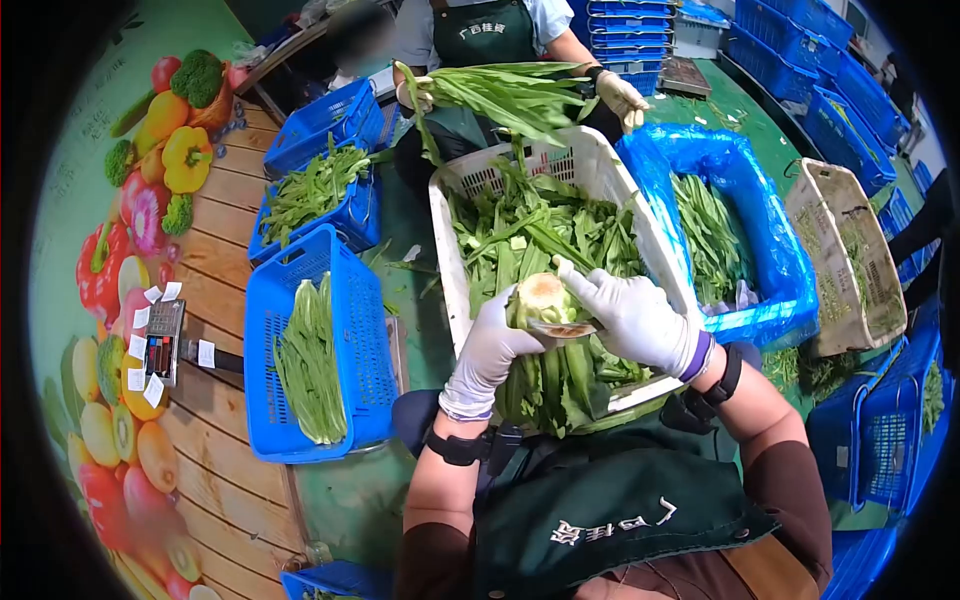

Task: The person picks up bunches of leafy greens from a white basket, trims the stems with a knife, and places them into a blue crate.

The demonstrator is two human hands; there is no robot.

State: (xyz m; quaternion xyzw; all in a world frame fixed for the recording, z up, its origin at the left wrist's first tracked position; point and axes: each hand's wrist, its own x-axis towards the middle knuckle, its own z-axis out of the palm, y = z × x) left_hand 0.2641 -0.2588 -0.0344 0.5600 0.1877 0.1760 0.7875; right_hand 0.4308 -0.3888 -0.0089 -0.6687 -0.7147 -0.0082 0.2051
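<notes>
Gripping one leafy stalk (545, 296): left hand (490, 350), right hand (636, 316) both clenched; apron (640, 480) bears white characters

Over the near edge of the white crate (655, 235), the gloved left hand (490, 348) grips a bunch of green stalks (545, 372), pale cut end up. The gloved right hand (636, 316) holds a knife (563, 328) against that end. Beyond the crate's far edge, a co-worker's gloved hand (621, 96) holds leafy greens (505, 92).
</notes>
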